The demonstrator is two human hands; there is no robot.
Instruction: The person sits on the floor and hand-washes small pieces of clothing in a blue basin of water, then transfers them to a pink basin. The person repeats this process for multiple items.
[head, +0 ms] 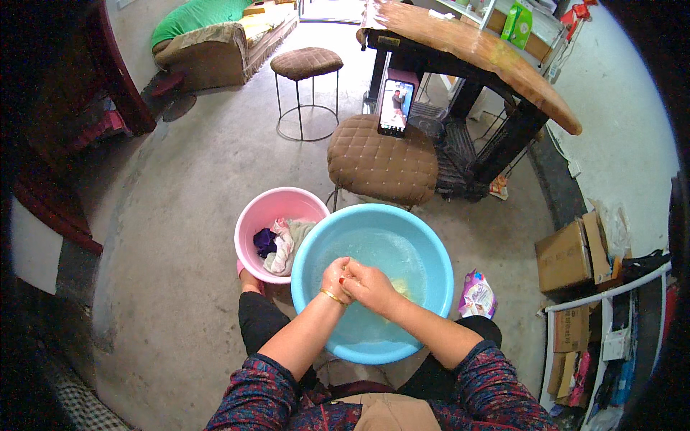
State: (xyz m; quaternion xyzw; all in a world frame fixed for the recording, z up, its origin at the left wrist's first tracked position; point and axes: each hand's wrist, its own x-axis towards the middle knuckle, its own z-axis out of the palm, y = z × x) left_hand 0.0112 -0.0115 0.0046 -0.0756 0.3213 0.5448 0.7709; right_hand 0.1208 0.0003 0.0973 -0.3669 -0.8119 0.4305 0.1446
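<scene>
Over a light blue plastic basin (439,253) of water, my left hand (337,279) and my right hand (371,285) are clasped together, fingers against each other. A gold bangle circles my left wrist. Whether anything lies between the palms is hidden. A pale yellowish thing (401,288) shows in the water beside my right hand, too unclear to name. Left of the basin and touching it, a pink plastic basin (245,215) holds a dark purple cloth (264,242) and a whitish cloth with pink marks (282,250).
A purple and white plastic packet (477,296) lies on the floor to the right. Ahead, a brown quilted stool (377,167) bears an upright phone (397,108); another stool (306,62) stands behind. A wooden-topped table (485,48), cardboard box (563,258) and shelf (606,296) are at the right.
</scene>
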